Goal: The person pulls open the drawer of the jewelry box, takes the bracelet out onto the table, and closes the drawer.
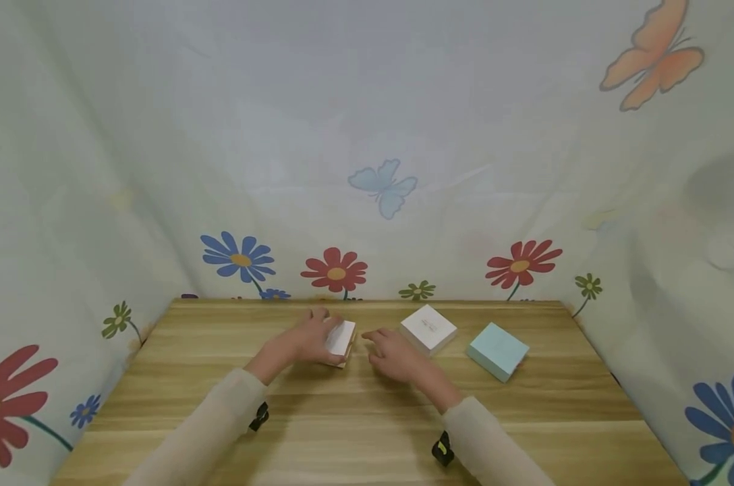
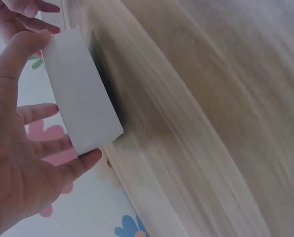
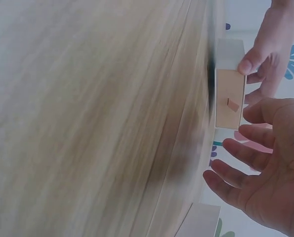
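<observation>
My left hand [image 1: 306, 339] grips a small white drawer box [image 1: 341, 339] at its two ends, thumb on the near end and fingers on the far one. In the left wrist view the box [image 2: 82, 94] shows a plain white side, low over the table or resting on it; I cannot tell which. Its peach-coloured drawer front [image 3: 229, 94], with a small pull tab [image 3: 233, 104], faces my right hand. The right hand [image 1: 394, 354] hovers just right of the box, fingers loosely bent and holding nothing.
A square white box [image 1: 428, 329] with faint print on top sits right of my right hand. Farther right lies a light blue box [image 1: 498, 351]. The wooden table [image 1: 343, 432] ends at the back against a flowered cloth [image 1: 270, 216].
</observation>
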